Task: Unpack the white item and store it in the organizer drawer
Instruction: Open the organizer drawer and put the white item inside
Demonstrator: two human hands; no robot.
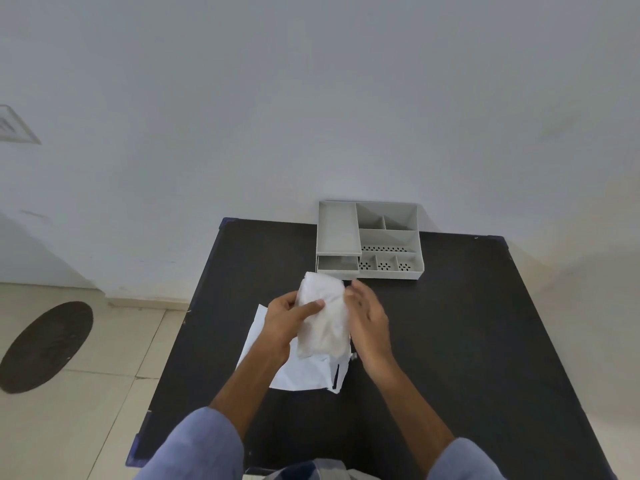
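Observation:
A soft white item (325, 320) is held upright above the black table (467, 341). My left hand (282, 322) grips its left side, thumb across the front. Against its right edge, my right hand (369, 317) has its fingers spread; whether it grips I cannot tell. Flat on the table beneath lies the white packaging sheet (298, 374). The grey organizer (412, 237) stands at the table's far edge, and its small drawer (337, 264) at the lower left is pulled open, just beyond the item.
The organizer has several open compartments, some with perforated floors. A pale wall rises right behind the table. To the left are a tiled floor and a dark round floor cover (46, 346). The table's edges have blue trim.

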